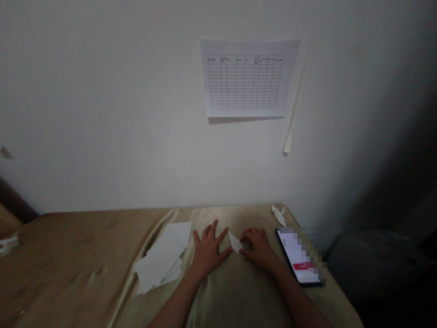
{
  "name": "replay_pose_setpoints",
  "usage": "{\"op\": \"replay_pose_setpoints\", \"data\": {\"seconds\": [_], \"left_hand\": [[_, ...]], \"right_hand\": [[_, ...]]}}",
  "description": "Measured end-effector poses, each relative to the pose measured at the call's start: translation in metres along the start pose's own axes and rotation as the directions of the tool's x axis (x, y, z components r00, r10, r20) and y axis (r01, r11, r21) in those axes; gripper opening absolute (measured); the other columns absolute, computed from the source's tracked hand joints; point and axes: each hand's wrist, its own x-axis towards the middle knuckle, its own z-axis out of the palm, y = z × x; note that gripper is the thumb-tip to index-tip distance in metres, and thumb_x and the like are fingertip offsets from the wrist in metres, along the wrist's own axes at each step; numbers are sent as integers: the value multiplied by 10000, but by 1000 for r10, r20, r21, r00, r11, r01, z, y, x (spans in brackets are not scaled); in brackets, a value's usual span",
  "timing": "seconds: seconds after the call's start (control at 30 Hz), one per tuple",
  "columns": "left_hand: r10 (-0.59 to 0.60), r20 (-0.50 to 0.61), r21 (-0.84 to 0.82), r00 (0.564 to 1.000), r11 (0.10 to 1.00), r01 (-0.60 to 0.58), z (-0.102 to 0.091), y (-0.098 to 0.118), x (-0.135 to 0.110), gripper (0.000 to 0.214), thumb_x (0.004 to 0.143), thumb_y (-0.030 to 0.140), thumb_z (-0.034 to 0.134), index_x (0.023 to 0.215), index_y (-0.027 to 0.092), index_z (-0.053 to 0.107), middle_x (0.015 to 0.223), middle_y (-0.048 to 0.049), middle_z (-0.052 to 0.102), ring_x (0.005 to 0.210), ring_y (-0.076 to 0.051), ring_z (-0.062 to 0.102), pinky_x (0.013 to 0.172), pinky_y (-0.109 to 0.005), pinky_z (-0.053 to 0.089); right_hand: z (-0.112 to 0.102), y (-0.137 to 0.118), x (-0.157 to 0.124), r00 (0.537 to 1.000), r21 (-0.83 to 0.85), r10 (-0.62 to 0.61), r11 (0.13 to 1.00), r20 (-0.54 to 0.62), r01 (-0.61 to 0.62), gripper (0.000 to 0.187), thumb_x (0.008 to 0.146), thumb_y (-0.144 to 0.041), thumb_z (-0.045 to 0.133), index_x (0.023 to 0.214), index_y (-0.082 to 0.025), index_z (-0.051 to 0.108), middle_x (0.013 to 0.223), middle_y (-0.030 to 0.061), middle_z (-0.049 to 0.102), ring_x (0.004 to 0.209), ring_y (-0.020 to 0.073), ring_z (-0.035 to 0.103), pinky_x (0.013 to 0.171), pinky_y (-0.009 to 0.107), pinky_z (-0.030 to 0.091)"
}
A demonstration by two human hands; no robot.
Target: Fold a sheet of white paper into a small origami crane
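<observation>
A small folded piece of white paper [235, 243] lies on the tan cloth-covered table [85, 255] between my two hands. My left hand [207, 250] lies flat on the cloth with its fingers spread, the fingertips touching the paper's left edge. My right hand [258, 246] has its fingers curled and presses down on the paper's right end. A loose stack of white paper sheets [164, 255] lies just left of my left hand.
A smartphone [298, 262] with a lit screen lies right of my right hand near the table's right edge. A small folded white paper shape [279, 214] sits at the back right corner. A printed table sheet [247, 77] hangs on the white wall.
</observation>
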Motion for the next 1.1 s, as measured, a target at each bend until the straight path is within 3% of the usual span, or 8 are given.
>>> {"op": "replay_pose_setpoints", "data": {"seconds": [0.1,0.3,0.83,0.97,1.1], "left_hand": [[42,23,-45,999,998,-41,-2,3,-3,657,872,518,638,1464,539,353,1680,-36,172,1481,-397,250,1114,-784,61],[197,68,-85,978,978,-192,1,7,-5,500,894,493,632,1355,601,473,1682,39,155,1475,-415,252,1097,-807,16],[124,58,-47,991,992,-121,3,10,-4,409,927,578,530,1334,606,499,1665,47,229,1491,-434,235,1102,-806,-10],[92,86,-60,992,994,-87,4,10,-2,423,922,605,517,1343,612,481,1663,32,239,1499,-429,223,1103,-800,-12],[76,43,-50,996,996,-74,9,7,1,420,929,650,464,1348,625,463,1638,20,309,1493,-413,255,1101,-793,-53]], "right_hand": [[-1,-1,0,1000,6,-4,1000,5,4,230,803,-291,687,1031,-271,658,1220,23,625,1268,237,503,1197,502,93],[-2,1,2,1000,18,0,1000,14,-1,212,780,-287,722,983,-246,675,1217,37,632,1241,249,514,1186,492,117],[-2,2,3,1000,24,-12,1000,28,11,92,798,-303,712,866,-251,677,1199,21,624,1240,246,508,1191,537,56],[-2,2,3,999,33,-19,999,29,18,105,795,-307,721,871,-253,673,1194,17,620,1237,242,505,1189,527,74],[-2,4,3,999,11,-32,999,32,31,117,795,-324,729,874,-256,677,1204,19,618,1238,238,500,1187,503,99]]}}
